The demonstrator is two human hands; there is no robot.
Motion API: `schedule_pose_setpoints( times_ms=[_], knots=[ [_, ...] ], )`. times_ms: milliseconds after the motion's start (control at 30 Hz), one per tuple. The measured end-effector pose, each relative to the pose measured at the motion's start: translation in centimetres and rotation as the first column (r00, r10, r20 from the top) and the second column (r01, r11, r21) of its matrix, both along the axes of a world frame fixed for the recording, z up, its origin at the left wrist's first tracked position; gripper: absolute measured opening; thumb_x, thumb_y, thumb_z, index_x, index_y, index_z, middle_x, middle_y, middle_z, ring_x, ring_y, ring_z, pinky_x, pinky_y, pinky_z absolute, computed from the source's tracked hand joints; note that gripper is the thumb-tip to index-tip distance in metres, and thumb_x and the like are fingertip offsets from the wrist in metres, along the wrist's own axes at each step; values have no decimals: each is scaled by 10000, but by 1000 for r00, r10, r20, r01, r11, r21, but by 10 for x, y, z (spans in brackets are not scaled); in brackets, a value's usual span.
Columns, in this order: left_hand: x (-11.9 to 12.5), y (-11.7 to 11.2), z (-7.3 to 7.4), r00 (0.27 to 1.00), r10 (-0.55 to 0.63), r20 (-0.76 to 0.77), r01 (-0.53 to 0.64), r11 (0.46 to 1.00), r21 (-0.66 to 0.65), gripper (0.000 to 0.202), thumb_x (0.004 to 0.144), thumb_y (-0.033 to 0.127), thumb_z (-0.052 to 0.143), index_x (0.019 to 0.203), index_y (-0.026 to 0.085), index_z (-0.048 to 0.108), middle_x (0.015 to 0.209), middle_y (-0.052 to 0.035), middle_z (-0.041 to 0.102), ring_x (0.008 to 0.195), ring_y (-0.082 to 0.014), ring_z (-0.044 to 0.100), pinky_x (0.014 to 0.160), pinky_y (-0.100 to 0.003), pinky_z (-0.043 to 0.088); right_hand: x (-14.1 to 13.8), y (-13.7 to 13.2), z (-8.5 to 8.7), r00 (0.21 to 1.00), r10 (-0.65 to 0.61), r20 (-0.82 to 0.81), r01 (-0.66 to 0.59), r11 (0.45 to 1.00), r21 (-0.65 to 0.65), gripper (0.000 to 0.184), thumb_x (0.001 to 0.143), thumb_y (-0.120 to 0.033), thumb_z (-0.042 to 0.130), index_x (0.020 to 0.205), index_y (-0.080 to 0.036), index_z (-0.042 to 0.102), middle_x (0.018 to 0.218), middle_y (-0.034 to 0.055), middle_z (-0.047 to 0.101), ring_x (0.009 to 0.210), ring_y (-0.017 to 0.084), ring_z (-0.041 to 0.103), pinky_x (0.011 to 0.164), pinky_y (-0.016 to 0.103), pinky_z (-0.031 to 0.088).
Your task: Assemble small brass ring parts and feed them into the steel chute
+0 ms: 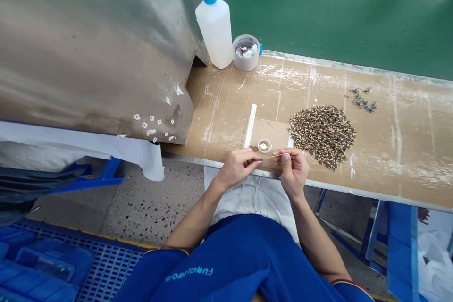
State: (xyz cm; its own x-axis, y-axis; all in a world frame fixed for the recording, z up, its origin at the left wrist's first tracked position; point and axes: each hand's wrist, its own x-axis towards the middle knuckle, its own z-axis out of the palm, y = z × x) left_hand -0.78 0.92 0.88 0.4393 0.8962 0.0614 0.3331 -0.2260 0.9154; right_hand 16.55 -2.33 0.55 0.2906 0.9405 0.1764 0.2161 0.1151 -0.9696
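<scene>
Head view, left grip (238,166): pinched on a tiny part (261,159), near the surface's (406,151) front edge.
Right grip (294,173): closed on a thin stick (273,156), tip towards the part.
Handling: part probably light, stiff, easily dropped; best pinched by its sides.
Look: part dark, bluish; stick pale, straight.

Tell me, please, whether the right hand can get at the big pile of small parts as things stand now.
Probably yes. The right hand is close to the pile of small parts, and nothing visible blocks the way. However, it pinches a thin stick, which may hinder picking up.
</scene>
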Motion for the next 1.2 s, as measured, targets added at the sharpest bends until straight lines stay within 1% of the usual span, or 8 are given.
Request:
schedule_pose_setpoints(
  times_ms=[167,433,667,833,900,1033,1100,1200],
  knots=[
    [3,0,0,997,-16,-72,19,999,48,146,897,162,614,780,153,701,690,-1,587,588,-99,497,580,-216,396,-1,-2,-4,998,34,45,-33,999,-24,267,985,-465,519,897,-231,613,783,48,717,621,171,667,572,307,560],
    [4,-1,-2,999,-5,-40,7,998,63,130,881,140,619,766,152,679,681,9,559,579,-96,480,576,-215,377,-2,-3,-7,996,45,77,-42,998,-39,256,989,-450,510,902,-236,619,786,47,719,637,176,678,579,307,568],
    [3,-1,-1,999,-9,-38,11,998,69,146,894,152,605,770,153,681,684,6,560,577,-98,480,573,-217,376,0,-3,-8,987,104,124,-105,994,7,180,991,-360,536,918,-236,646,806,42,740,657,175,685,614,306,570],
    [2,-1,-2,1000,-18,-15,20,995,100,153,915,166,598,796,146,692,681,3,573,570,-94,477,567,-215,374,0,-2,-8,987,105,124,-109,994,24,197,996,-375,532,909,-237,642,786,34,731,589,155,649,547,284,539],
    [1,-1,-3,1000,-29,-7,30,993,115,163,928,179,594,807,144,697,685,0,580,573,-94,482,567,-214,376,0,-3,-7,986,134,99,-136,991,11,222,997,-401,527,901,-235,638,756,28,716,545,145,623,501,273,522],
    [-1,-1,-3,998,-35,54,28,992,125,184,949,214,591,827,139,706,715,-15,606,587,-93,503,551,-204,380,-1,-3,-5,982,187,10,-187,982,33,215,994,-397,543,900,-230,640,748,21,710,512,129,604,456,250,506],
    [-3,0,-3,994,-22,103,12,995,95,184,952,238,602,841,138,709,733,-23,619,597,-92,514,542,-198,380,0,0,-3,985,172,-18,-171,984,57,181,991,-370,558,910,-230,639,785,26,726,519,123,610,456,242,503],
    [-8,3,-5,983,-1,183,-1,1000,8,216,943,308,638,840,133,711,736,-33,623,618,-98,527,548,-201,391,1,9,-1,992,126,-27,-123,988,90,158,996,-355,553,935,-232,631,825,34,732,548,125,625,463,242,503]
  ],
)
